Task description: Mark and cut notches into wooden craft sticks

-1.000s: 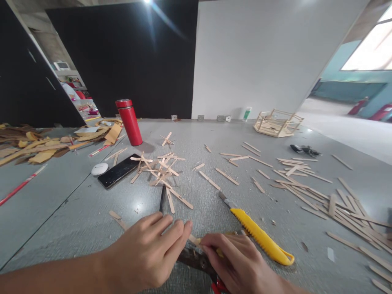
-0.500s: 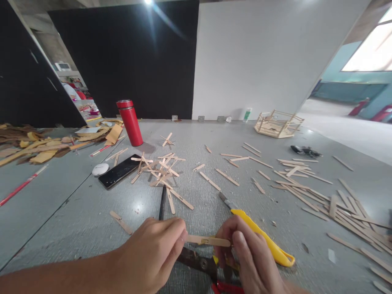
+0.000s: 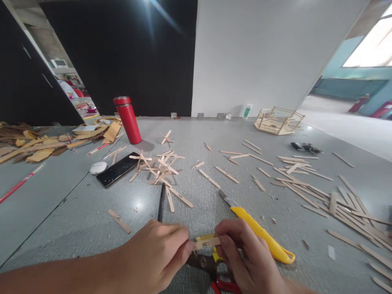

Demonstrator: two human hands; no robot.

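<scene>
A wooden craft stick with a small notch cut in its middle is stretched between my two hands. My left hand pinches its left end, and my right hand grips the right end between thumb and fingers. Beneath them lies a dark metal cutting tool with red and yellow on its handles, partly hidden by my hands. Just beyond my right hand rests a yellow utility knife, its blade pointing away to the left. A thin black bar stands out past my left hand.
Loose craft sticks cover the right side, with a crossed pile near the middle. Further left are a phone, a white case and a red flask. A stick frame stands at the back right.
My right hand has shifted its grip on the craft stick, and its fingertips now cover the right end. My left hand has moved slightly right. The view has tilted a little.
</scene>
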